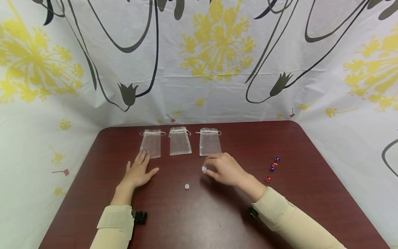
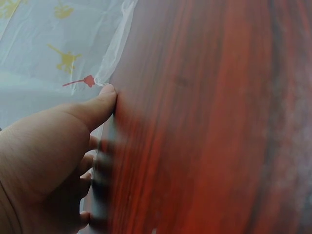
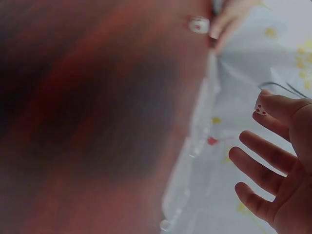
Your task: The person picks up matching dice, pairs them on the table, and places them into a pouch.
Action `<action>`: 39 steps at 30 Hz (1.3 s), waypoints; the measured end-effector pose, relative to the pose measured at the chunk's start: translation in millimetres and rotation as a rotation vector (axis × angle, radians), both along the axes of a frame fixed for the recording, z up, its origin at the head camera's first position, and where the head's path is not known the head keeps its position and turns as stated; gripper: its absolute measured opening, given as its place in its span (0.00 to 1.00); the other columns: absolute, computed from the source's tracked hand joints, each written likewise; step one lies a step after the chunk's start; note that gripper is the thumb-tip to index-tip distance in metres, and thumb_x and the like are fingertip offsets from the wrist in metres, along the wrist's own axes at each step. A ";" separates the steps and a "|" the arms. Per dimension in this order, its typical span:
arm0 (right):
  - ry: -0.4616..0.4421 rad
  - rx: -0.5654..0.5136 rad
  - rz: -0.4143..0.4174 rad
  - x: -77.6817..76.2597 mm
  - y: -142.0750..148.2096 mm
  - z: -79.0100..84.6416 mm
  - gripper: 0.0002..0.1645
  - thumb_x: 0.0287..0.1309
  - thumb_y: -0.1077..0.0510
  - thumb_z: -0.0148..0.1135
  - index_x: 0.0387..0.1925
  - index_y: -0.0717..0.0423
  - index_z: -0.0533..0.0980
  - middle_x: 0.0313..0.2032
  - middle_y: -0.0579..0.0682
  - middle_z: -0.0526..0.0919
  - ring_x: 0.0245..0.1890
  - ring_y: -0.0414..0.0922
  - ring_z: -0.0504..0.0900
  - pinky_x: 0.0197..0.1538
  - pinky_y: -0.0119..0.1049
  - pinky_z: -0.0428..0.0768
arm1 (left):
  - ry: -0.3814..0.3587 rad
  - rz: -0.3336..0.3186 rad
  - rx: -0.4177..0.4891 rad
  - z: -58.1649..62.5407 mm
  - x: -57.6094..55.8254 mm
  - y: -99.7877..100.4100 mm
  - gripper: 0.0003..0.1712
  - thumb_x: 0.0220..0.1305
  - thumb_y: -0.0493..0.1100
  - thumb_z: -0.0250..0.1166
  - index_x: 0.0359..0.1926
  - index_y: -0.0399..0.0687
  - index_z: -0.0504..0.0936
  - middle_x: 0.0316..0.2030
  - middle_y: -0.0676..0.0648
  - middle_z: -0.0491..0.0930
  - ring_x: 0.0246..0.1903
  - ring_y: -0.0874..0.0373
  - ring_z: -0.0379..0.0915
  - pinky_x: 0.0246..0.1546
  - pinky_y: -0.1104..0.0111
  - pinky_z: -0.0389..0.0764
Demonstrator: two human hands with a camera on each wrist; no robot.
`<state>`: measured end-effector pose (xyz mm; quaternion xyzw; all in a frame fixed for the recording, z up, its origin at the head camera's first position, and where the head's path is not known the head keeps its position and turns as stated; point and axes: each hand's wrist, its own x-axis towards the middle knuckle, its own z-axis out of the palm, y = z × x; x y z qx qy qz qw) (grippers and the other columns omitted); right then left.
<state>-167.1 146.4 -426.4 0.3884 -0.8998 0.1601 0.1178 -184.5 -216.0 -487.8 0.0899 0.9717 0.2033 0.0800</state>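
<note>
Between thumb and index finger, my right hand pinches a white die, in front of the rightmost sheer pouch. The right wrist view shows the same die held at the fingertips, the other fingers spread. My left hand lies with fingers extended, its fingertips at the lower edge of the leftmost pouch. A second white die sits on the table between the two hands. In the left wrist view the left hand holds nothing that I can see.
A middle sheer pouch lies between the other two along the back of the dark red table. Several red and blue dice lie at the right, among them a red die. A patterned cloth hangs behind the table.
</note>
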 end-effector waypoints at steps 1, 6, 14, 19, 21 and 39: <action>-0.002 0.009 0.007 0.2 -1.3 -3.9 0.08 0.59 0.50 0.73 0.37 0.48 0.85 0.40 0.43 0.86 0.41 0.43 0.86 0.44 0.47 0.82 | 0.003 0.000 0.001 -0.2 0.1 -0.2 0.49 0.74 0.63 0.55 0.78 0.34 0.50 0.78 0.32 0.41 0.78 0.37 0.33 0.69 0.31 0.34; -0.013 0.067 0.028 5.2 -7.4 -26.1 0.10 0.58 0.47 0.73 0.36 0.48 0.86 0.38 0.43 0.85 0.40 0.42 0.85 0.45 0.45 0.81 | 0.008 -0.001 0.004 -1.3 0.3 -0.7 0.48 0.74 0.63 0.55 0.78 0.35 0.50 0.78 0.32 0.41 0.78 0.37 0.33 0.69 0.31 0.34; 0.000 0.187 0.048 13.7 -10.5 -47.0 0.12 0.57 0.44 0.74 0.28 0.44 0.82 0.36 0.42 0.82 0.38 0.42 0.81 0.36 0.39 0.74 | 0.009 -0.006 0.001 -2.7 -1.2 -0.2 0.49 0.74 0.64 0.55 0.79 0.36 0.50 0.79 0.33 0.41 0.78 0.37 0.33 0.70 0.32 0.33; -0.011 0.194 0.032 14.5 -9.9 -48.1 0.11 0.57 0.44 0.74 0.29 0.44 0.83 0.39 0.43 0.82 0.41 0.43 0.80 0.41 0.41 0.76 | 0.021 -0.005 0.008 -1.0 -1.7 0.2 0.48 0.74 0.62 0.56 0.78 0.36 0.50 0.78 0.33 0.42 0.78 0.36 0.34 0.69 0.31 0.34; -0.016 0.192 0.033 14.3 -9.9 -48.2 0.11 0.57 0.44 0.74 0.29 0.44 0.82 0.40 0.43 0.82 0.41 0.44 0.80 0.41 0.41 0.76 | 0.016 -0.003 0.005 -0.5 -1.8 -0.2 0.48 0.74 0.62 0.56 0.78 0.36 0.50 0.78 0.33 0.42 0.78 0.36 0.34 0.69 0.31 0.35; -0.029 0.129 0.009 13.7 -11.1 -35.4 0.22 0.58 0.41 0.72 0.45 0.52 0.84 0.42 0.47 0.82 0.45 0.46 0.82 0.49 0.47 0.79 | 0.169 0.081 0.056 30.8 -42.6 -9.9 0.35 0.78 0.50 0.52 0.73 0.27 0.60 0.68 0.26 0.63 0.68 0.30 0.59 0.67 0.38 0.61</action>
